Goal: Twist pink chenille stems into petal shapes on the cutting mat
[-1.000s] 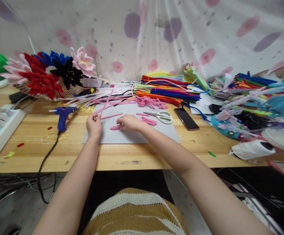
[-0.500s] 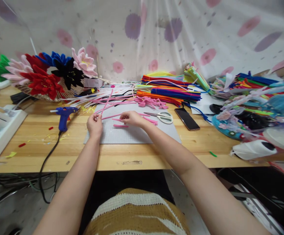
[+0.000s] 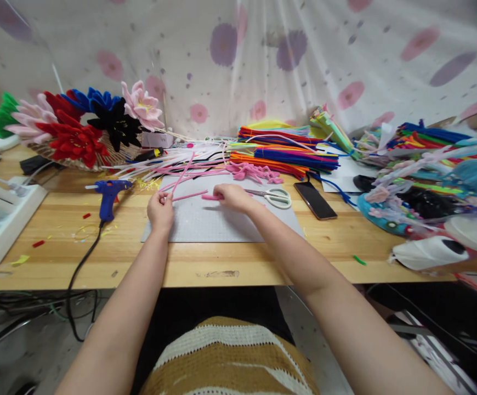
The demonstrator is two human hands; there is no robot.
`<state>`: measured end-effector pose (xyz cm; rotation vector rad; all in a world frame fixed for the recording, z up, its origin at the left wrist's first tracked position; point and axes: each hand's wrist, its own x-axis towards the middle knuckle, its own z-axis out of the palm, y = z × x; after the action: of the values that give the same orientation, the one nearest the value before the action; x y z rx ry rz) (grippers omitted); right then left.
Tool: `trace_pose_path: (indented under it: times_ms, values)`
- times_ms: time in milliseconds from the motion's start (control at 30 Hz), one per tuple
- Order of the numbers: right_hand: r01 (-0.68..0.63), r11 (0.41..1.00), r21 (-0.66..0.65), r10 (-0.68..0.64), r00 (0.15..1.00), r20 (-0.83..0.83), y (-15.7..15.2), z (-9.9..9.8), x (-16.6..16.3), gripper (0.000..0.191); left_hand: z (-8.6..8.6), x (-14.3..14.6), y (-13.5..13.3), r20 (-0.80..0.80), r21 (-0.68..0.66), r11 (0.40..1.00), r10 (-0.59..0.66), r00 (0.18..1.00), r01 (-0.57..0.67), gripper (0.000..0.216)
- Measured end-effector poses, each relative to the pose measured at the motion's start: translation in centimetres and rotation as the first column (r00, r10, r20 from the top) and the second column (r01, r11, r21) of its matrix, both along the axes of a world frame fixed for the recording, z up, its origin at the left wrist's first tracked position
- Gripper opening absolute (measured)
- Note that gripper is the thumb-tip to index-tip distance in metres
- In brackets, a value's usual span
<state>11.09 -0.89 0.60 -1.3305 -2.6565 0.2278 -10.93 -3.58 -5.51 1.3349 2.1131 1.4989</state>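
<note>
Pinching the near end of a long pink pipe cleaner (image 3: 180, 175) with the left hand (image 3: 160, 207); clasping short pink pieces (image 3: 210, 196) with the right hand (image 3: 232, 196), over the grey cutting mat (image 3: 205, 225) mid-tabletop (image 3: 222, 263). Better to bunch the pieces with ends level and pinch firmly. Slants away and rightward, long axis diagonal, far tip toward the back.

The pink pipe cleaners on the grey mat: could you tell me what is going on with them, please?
A seated person works at a wooden table. The left hand pinches a long pink pipe cleaner; the right hand rests on short pink pieces on the grey mat. Scissors and a blue glue gun lie alongside.
</note>
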Motion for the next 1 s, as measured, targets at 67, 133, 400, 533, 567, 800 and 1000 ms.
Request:
trace_pose_path:
  times_ms: [67, 133, 400, 533, 567, 800, 1000]
  values:
    - [0.070, 0.997, 0.024, -0.071, 0.997, 0.008, 0.9, 0.6, 2.1, 0.026, 0.4, 0.3, -0.3, -0.082, 0.002, 1.000, -0.025, 0.996, 0.025, 0.014]
    - [0.105, 0.994, 0.003, -0.105, 0.993, 0.058, 1.5, 1.0, 4.1, 0.026, 0.8, 0.6, -0.7, -0.173, 0.003, 0.998, -0.056, 0.983, 0.058, 0.013]
    - [0.113, 0.985, 0.129, -0.106, 0.993, -0.058, 1.2, 1.2, 5.5, 0.032, 1.7, 1.9, -1.7, -0.432, -0.115, 0.976, -0.215, 0.876, 0.183, 0.013]
    - [0.114, 0.956, 0.269, -0.083, 0.989, -0.123, 0.5, 1.0, 2.7, 0.035, 1.7, 2.3, -2.0, -0.524, -0.145, 0.970, -0.245, 0.816, 0.197, 0.016]
    - [0.095, 0.955, 0.283, -0.069, 0.993, -0.099, 0.5, 0.8, 2.0, 0.035, 1.7, 2.3, -2.1, -0.538, -0.146, 0.968, -0.249, 0.805, 0.202, 0.016]
    - [0.069, 0.961, 0.267, -0.084, 0.996, 0.044, 1.1, -0.6, -0.1, 0.020, 1.4, 2.3, -2.1, -0.560, -0.050, 0.967, -0.234, 0.795, 0.249, 0.017]
    - [0.066, 0.981, 0.184, -0.065, 0.998, -0.009, 1.0, -0.3, -0.6, 0.022, 1.7, 2.7, -2.4, -0.471, 0.024, 0.945, -0.277, 0.837, 0.326, 0.017]
